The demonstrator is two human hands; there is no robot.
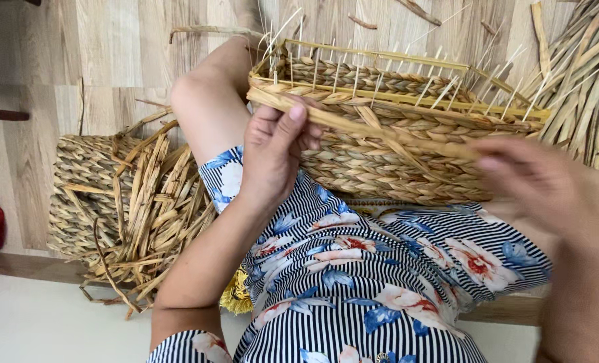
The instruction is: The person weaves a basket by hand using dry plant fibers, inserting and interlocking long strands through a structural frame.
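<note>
Striped floral cloth covers the lap where a half-woven rectangular straw basket [387,128] rests, left hand [272,158] fingers pinched shut on its rim braid, blurred right hand [541,185] grip unclear, walls woven, upright spokes still untrimmed.

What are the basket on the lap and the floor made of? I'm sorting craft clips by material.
Basket: braided dried grass or rush, matte tan, with thin pale upright stakes, seemingly reed or wire. Floor: pale wood-look planks with printed-looking grain, likely laminate.
</note>
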